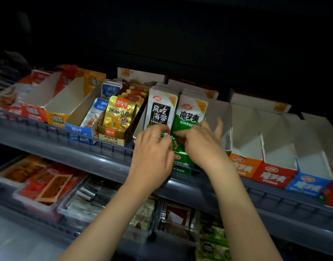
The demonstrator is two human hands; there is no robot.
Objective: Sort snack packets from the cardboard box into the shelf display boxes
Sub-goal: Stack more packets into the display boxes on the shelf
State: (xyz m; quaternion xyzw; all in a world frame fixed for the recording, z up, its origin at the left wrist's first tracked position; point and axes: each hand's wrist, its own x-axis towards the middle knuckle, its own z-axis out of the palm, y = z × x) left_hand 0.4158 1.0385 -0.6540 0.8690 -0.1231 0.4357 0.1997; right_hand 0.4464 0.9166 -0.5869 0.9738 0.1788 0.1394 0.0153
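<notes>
Thumb and forefinger of the right hand (199, 142) pinch the front green konjac packet (192, 113) low down, other fingers fanned; the left hand (152, 147) curls fingers onto its edge. Packet's upright in the green display box (182, 163), beside the kelp packets (162, 110)

Bare forearms, no sleeves; a thin silver ring (155, 136) on the left hand (152, 153).
</notes>
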